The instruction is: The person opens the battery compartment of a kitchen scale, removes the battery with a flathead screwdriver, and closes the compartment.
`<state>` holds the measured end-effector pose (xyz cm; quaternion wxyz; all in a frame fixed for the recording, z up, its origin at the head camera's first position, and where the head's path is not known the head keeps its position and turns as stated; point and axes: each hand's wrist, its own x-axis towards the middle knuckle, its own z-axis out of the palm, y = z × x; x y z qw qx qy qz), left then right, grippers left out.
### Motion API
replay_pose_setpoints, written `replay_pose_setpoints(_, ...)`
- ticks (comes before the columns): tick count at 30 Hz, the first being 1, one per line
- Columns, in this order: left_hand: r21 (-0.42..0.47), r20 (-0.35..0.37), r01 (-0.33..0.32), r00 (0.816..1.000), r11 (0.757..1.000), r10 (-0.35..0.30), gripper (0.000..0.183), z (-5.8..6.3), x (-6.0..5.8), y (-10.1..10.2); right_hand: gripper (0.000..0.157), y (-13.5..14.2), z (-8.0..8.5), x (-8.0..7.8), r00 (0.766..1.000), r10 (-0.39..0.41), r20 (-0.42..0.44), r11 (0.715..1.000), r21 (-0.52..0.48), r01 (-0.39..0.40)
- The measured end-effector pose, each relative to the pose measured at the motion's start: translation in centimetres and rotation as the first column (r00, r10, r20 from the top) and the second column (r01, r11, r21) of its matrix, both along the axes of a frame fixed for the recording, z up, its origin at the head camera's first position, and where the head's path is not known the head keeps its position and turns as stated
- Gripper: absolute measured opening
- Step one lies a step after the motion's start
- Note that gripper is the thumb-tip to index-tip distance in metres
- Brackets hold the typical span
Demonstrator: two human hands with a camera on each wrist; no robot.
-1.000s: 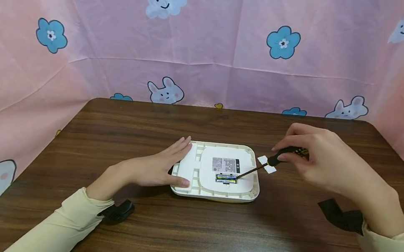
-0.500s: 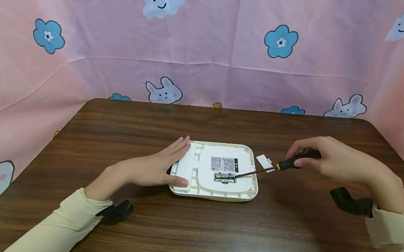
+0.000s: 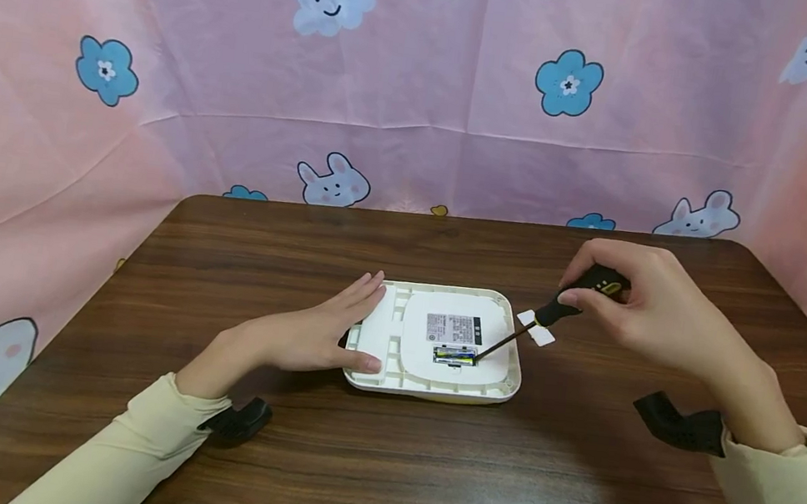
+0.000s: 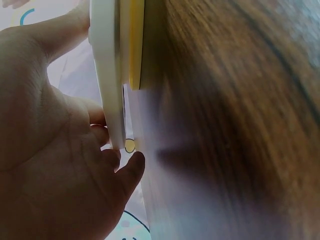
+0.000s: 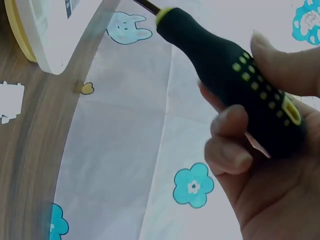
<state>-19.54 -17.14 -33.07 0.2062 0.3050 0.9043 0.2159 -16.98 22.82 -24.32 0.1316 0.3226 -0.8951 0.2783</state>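
Note:
A flat white rounded device (image 3: pixel 501 323) lies on the table, its ribbed side with a printed label up. Two small batteries (image 3: pixel 455 354) sit in its uncovered compartment. My left hand (image 3: pixel 310 333) rests spread over the device's left end, thumb on the near part and straight fingers at the far corner. With thumb and fingers my right hand (image 3: pixel 650 303) grips the black and yellow handle of a screwdriver (image 5: pixel 215 55). Its shaft slants down left, the tip at the compartment's right end. Whether the tip touches a battery I cannot tell.
A small white cover (image 3: pixel 540 336) lies on the brown wooden table (image 3: pixel 377 467) just right of the device, partly behind the screwdriver. A pink patterned cloth (image 3: pixel 425 78) hangs behind the table and at both sides.
The screwdriver's handle dipped lower to the right half a second ago, and now stands steeper and higher, with the right hand raised. The left hand and the device keep their places.

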Motion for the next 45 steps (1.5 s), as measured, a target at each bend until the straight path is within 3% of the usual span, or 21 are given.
replay_pose_setpoints(10,-0.003,-0.003,0.003,1.0,1.0,-0.003,0.112,0.1,0.0,0.1,0.025,-1.2,0.4,0.8,0.997,0.008,-0.082,0.998,0.059,-0.003)
replay_pose_setpoints(19,-0.005,0.001,0.005,1.0,1.0,-0.005,0.112,0.0,0.0,0.2,0.028,-2.1,0.2,0.9,0.987,0.021,-0.162,1.0,0.026,-0.017)
replay_pose_setpoints(28,-0.008,0.003,0.001,1.0,1.0,-0.001,0.113,0.1,0.0,0.3,0.03,-2.9,0.3,1.2,0.973,0.019,-0.229,0.997,0.074,-0.002)
replay_pose_setpoints(45,-0.011,0.004,0.001,1.0,1.0,-0.001,0.111,0.2,0.0,0.4,0.029,-3.0,0.4,1.1,0.972,0.033,-0.234,0.997,0.075,-0.015)
